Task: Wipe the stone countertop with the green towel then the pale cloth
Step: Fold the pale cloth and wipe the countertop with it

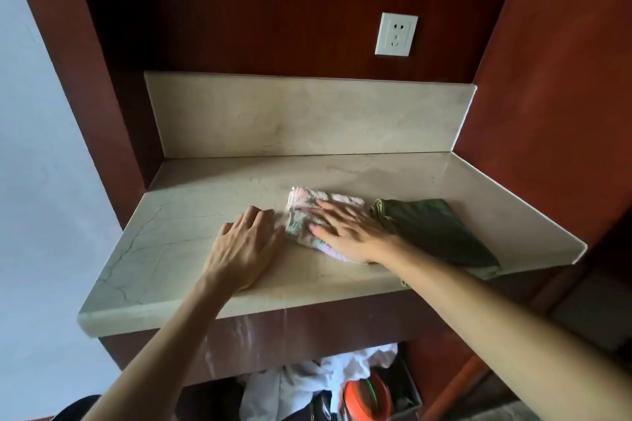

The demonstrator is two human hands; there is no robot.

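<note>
Pale cloth under flat right hand, countertop

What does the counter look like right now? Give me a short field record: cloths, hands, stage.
pale cloth: on the stone countertop, mid-counter, under the right hand
green towel: lying untouched at the right end, beside the pale cloth
right hand: flat, fingers spread, blurred
left hand: flat on bare stone, at the pale cloth's left edge
stage: pale-cloth wipe
</note>
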